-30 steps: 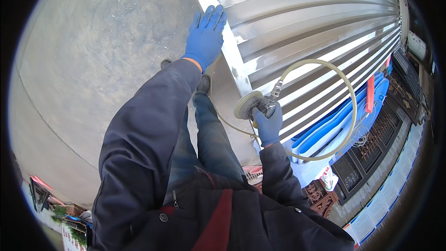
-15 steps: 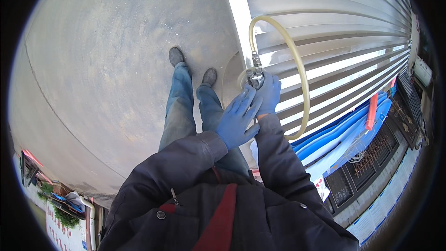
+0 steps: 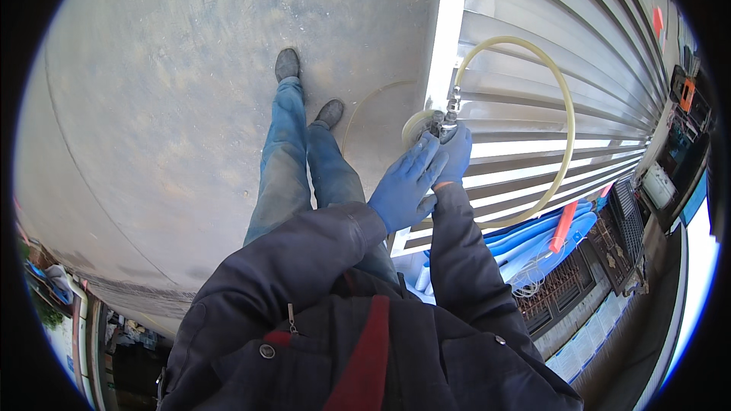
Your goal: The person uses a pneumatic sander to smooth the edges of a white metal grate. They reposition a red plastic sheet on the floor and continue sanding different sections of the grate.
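My right hand [image 3: 456, 154], in a blue glove, is wrapped round a small metal air sander [image 3: 447, 129] with a round pale disc [image 3: 415, 129]. The disc is at the white edge of a slatted metal panel [image 3: 525, 103]; contact cannot be made out. My left hand [image 3: 407, 189], also gloved, lies beside the right, its fingers stretched out and close together, tips near the sander. Whether they touch the tool is unclear. From the sander's metal fitting a yellowish air hose [image 3: 569, 118] loops right over the slats and back towards my right forearm.
Blue-and-white sheets [image 3: 518, 243] and a red bar [image 3: 563, 227] are beyond the panel's near end, beside a dark ornamental metal gate [image 3: 560, 289]. Grey concrete floor [image 3: 175, 106] spreads to the left, under my shoes [image 3: 287, 65]. A thin hose [image 3: 362, 106] curves across the floor.
The panel's white edge, the sander and both hands sit further right in the picture. The hose loop has swung right, and more of the disc shows. My right hand keeps its grip.
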`<act>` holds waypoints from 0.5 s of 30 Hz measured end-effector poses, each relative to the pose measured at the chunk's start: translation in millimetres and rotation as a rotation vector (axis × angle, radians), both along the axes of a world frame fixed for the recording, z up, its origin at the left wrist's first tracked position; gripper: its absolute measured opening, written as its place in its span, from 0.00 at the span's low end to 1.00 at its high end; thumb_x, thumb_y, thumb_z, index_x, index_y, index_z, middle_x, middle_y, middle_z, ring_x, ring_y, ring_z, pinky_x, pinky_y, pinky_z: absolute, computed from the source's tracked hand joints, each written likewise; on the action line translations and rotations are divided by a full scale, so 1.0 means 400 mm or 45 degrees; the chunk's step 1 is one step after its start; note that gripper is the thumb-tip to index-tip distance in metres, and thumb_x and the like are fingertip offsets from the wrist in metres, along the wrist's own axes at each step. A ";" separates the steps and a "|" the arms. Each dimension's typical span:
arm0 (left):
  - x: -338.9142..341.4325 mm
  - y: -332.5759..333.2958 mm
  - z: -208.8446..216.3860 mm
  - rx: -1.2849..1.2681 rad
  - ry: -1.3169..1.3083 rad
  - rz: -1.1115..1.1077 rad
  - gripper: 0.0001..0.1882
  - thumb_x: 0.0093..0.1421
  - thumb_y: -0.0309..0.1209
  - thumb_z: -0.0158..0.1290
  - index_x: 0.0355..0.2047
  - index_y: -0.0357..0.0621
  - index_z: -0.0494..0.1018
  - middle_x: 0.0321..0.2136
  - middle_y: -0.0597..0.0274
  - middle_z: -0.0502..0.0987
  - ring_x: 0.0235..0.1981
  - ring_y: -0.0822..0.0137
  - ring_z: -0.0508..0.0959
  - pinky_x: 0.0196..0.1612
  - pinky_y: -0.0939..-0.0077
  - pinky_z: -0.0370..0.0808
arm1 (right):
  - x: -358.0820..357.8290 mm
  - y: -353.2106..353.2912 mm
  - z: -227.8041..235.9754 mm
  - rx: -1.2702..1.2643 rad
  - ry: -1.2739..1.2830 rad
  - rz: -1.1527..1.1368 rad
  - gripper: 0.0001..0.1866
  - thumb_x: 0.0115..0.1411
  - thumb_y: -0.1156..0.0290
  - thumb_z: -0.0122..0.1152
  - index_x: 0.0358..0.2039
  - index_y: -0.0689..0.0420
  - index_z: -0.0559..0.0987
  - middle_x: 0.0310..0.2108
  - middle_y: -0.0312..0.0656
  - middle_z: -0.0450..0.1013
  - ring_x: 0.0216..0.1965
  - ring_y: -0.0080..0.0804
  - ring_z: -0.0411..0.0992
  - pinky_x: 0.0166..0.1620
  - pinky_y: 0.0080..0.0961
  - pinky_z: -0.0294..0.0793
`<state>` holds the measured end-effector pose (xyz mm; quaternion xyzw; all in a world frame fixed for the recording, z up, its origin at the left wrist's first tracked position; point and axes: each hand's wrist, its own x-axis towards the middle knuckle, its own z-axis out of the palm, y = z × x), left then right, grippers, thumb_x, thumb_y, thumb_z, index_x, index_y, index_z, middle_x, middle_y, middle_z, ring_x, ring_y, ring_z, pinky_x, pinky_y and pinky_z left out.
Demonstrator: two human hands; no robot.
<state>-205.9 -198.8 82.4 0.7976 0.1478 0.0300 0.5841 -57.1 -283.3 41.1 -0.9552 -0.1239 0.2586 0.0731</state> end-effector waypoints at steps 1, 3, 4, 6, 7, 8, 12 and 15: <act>0.004 0.003 -0.002 0.002 0.004 0.024 0.47 0.64 0.40 0.62 0.79 0.35 0.59 0.80 0.33 0.53 0.82 0.37 0.54 0.82 0.47 0.55 | 0.007 0.007 -0.002 0.035 -0.029 0.049 0.32 0.56 0.56 0.82 0.56 0.58 0.79 0.53 0.49 0.76 0.58 0.53 0.75 0.61 0.48 0.76; 0.016 0.014 -0.010 0.018 0.012 0.071 0.47 0.64 0.39 0.62 0.79 0.34 0.59 0.80 0.32 0.53 0.82 0.37 0.53 0.82 0.48 0.55 | 0.021 0.022 -0.006 0.142 -0.059 0.141 0.31 0.57 0.55 0.81 0.54 0.58 0.80 0.52 0.49 0.77 0.58 0.53 0.75 0.61 0.49 0.76; 0.020 0.018 -0.011 0.018 0.010 0.093 0.47 0.65 0.39 0.62 0.79 0.34 0.59 0.80 0.33 0.53 0.82 0.37 0.53 0.82 0.48 0.55 | 0.024 0.028 -0.006 0.060 -0.015 0.085 0.31 0.57 0.55 0.81 0.54 0.58 0.80 0.51 0.49 0.77 0.57 0.53 0.75 0.60 0.49 0.76; 0.020 0.020 -0.008 0.016 0.019 0.080 0.46 0.65 0.39 0.61 0.79 0.34 0.59 0.80 0.33 0.53 0.82 0.37 0.53 0.82 0.48 0.55 | 0.026 0.034 -0.006 0.197 -0.081 0.135 0.31 0.56 0.54 0.82 0.54 0.58 0.79 0.50 0.49 0.77 0.56 0.53 0.75 0.60 0.48 0.76; 0.017 0.018 -0.004 0.007 0.038 0.047 0.46 0.65 0.39 0.61 0.79 0.34 0.59 0.80 0.33 0.53 0.82 0.37 0.53 0.82 0.49 0.55 | 0.026 0.035 -0.006 0.077 -0.069 0.122 0.31 0.56 0.53 0.82 0.52 0.58 0.80 0.49 0.49 0.77 0.55 0.53 0.76 0.59 0.48 0.76; 0.012 0.016 -0.001 -0.018 0.126 -0.044 0.46 0.65 0.39 0.61 0.79 0.34 0.59 0.81 0.33 0.53 0.82 0.37 0.53 0.82 0.49 0.55 | 0.022 0.033 -0.004 0.037 -0.009 0.079 0.31 0.56 0.53 0.82 0.52 0.58 0.80 0.49 0.49 0.77 0.54 0.53 0.76 0.58 0.48 0.76; 0.001 0.001 -0.003 -0.014 0.039 0.031 0.46 0.65 0.39 0.61 0.80 0.34 0.59 0.81 0.33 0.53 0.82 0.37 0.54 0.82 0.49 0.56 | 0.015 0.015 -0.005 -0.058 0.044 0.013 0.30 0.56 0.54 0.82 0.50 0.58 0.79 0.48 0.50 0.77 0.54 0.54 0.76 0.58 0.48 0.76; 0.007 0.000 -0.020 -0.008 0.024 0.076 0.47 0.65 0.40 0.62 0.80 0.34 0.59 0.81 0.33 0.53 0.82 0.37 0.53 0.82 0.48 0.55 | 0.018 0.006 -0.008 0.206 -0.067 0.184 0.28 0.57 0.55 0.81 0.49 0.59 0.79 0.49 0.51 0.78 0.55 0.55 0.76 0.58 0.48 0.77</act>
